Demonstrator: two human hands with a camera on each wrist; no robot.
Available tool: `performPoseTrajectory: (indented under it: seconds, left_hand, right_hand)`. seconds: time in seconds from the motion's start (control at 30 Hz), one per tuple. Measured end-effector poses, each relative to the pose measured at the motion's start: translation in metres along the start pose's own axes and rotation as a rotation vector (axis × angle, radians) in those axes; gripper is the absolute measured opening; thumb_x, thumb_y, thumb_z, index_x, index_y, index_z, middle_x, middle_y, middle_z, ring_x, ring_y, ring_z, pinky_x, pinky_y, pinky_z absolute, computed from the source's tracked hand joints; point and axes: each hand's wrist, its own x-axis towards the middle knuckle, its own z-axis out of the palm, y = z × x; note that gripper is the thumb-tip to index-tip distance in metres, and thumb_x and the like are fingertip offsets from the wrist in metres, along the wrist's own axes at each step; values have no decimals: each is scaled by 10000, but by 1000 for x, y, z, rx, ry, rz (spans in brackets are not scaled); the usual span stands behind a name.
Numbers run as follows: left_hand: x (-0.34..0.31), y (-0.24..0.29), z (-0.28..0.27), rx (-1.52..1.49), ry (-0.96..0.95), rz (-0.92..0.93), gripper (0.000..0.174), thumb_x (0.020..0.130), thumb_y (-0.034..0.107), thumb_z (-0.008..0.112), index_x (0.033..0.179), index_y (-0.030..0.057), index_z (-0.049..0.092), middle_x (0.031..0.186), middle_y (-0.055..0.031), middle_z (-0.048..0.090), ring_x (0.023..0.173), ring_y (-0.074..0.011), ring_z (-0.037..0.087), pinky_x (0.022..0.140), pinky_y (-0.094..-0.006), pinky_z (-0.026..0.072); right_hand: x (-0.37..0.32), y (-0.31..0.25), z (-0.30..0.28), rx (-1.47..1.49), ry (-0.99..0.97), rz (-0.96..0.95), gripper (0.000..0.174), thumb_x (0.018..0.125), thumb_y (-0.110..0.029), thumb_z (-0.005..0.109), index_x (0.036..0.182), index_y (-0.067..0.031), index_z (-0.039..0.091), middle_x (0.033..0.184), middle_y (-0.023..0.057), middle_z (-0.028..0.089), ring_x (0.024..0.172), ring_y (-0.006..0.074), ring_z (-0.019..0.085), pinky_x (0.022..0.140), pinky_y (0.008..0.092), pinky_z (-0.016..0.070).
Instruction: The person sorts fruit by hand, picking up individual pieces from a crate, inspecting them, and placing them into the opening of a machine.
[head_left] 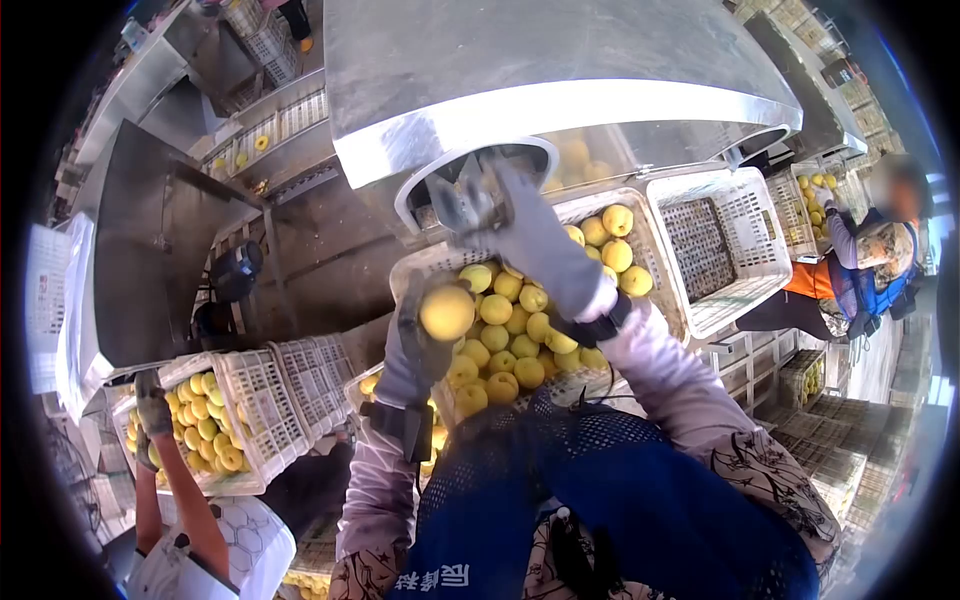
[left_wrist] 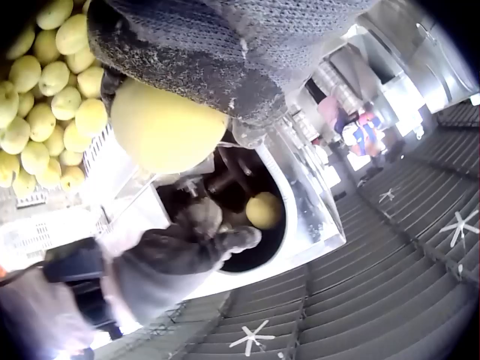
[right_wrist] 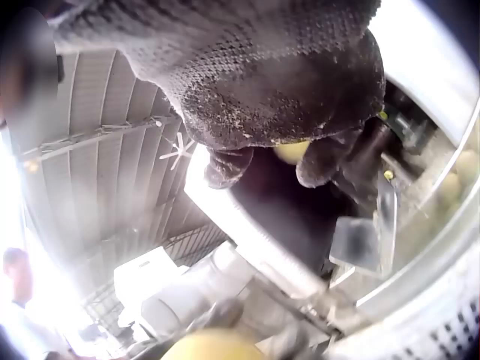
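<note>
My gloved left hand point(left_wrist: 202, 56) grips a round yellow fruit point(left_wrist: 165, 127), smooth like a peach, fingers curled around it. In the head view that fruit point(head_left: 447, 312) shows above a crate of similar fruit point(head_left: 515, 335). My gloved right hand point(head_left: 535, 235) reaches into the round mouth of a metal machine point(head_left: 550, 165). Another yellow fruit point(left_wrist: 262, 211) is inside that mouth, just past the right fingertips point(left_wrist: 244, 238). In the right wrist view, part of this fruit point(right_wrist: 291, 151) shows between the parted fingers and thumb, the rest hidden by the glove.
A white plastic crate point(head_left: 765, 235) stands right of a second crate of fruit point(head_left: 618, 222). On the left, another person's gloved hand point(head_left: 152, 405) is at a tilted crate of fruit point(head_left: 205, 425). One more person point(head_left: 880, 250) works at the far right. Metal bodywork point(head_left: 540, 60) overhangs the opening.
</note>
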Motion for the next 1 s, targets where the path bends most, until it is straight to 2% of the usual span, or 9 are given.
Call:
performPoseTrajectory:
  seconds: [0.07, 0.2, 0.27, 0.33, 0.47, 0.53, 0.67, 0.73, 1.0]
  left_hand:
    - [1, 7, 25, -263, 29, -1, 409, 1075, 49, 464, 1478, -15, 445, 1311, -168, 617, 1146, -246, 647, 1002, -326, 540]
    - [14, -3, 13, 838, -95, 575, 365, 1082, 157, 536, 1414, 8, 519, 1309, -142, 625, 1130, -212, 642, 987, -300, 537]
    - [19, 0, 13, 1121, -121, 716, 358, 1083, 184, 554, 1398, 13, 537, 1309, -135, 627, 1126, -203, 641, 984, -294, 536]
    - [20, 19, 41, 5, -53, 46, 311, 1051, 149, 612, 1308, -25, 602, 1192, -97, 682, 1023, -162, 665, 943, -274, 541]
    - [19, 18, 55, 34, 163, 86, 281, 1052, 197, 629, 1201, -41, 648, 1053, -52, 702, 912, -112, 668, 860, -248, 545]
    - [31, 18, 38, 312, 155, 114, 377, 1051, 344, 635, 1200, -2, 652, 1050, -56, 699, 895, -125, 674, 814, -259, 549]
    - [27, 29, 52, 134, 160, 122, 602, 1018, 580, 591, 1274, 37, 631, 1144, -101, 693, 954, -205, 688, 858, -344, 558]
    - [22, 17, 31, 104, 185, 95, 614, 1024, 582, 579, 1294, 32, 623, 1149, -107, 694, 956, -215, 690, 866, -355, 560]
    - [-38, -26, -25, 237, 372, -127, 797, 999, 677, 542, 1454, 23, 519, 1270, -137, 663, 1095, -255, 647, 954, -416, 509]
  right_hand:
    - [-29, 35, 8, -86, -228, -35, 936, 795, -168, 879, 1567, -31, 367, 1430, 234, 592, 1148, 330, 667, 911, 388, 567]
    - [-50, 55, 17, -245, -258, -55, 993, 781, -254, 901, 1585, -53, 355, 1486, 263, 517, 1286, 389, 588, 1076, 422, 494]
    - [-49, 46, 12, -117, -278, 49, 930, 834, -117, 814, 1613, -93, 306, 1426, 257, 532, 1275, 427, 568, 1080, 453, 486]
    - [-58, 26, 6, -202, -236, -23, 901, 830, -118, 819, 1595, -86, 343, 1436, 253, 523, 1271, 422, 572, 1073, 447, 492]
    - [-54, 23, 7, -338, -236, -88, 851, 808, -135, 845, 1547, -70, 428, 1455, 244, 506, 1273, 423, 573, 1059, 444, 505]
    - [-47, 30, 12, -286, -165, -147, 852, 802, -159, 855, 1538, -65, 435, 1444, 248, 509, 1268, 428, 572, 1045, 448, 514]
    - [-3, 67, 29, -270, 97, -217, 771, 779, -277, 893, 1415, -36, 532, 1323, 256, 585, 1178, 433, 613, 964, 457, 539]
    - [19, 69, 30, -286, 118, -180, 645, 785, -275, 881, 1299, -42, 570, 1239, 262, 609, 1138, 471, 601, 941, 511, 521]
    - [41, 78, 45, -393, 245, -189, 625, 800, -262, 865, 1281, 6, 568, 1278, 294, 563, 1151, 479, 577, 971, 513, 498]
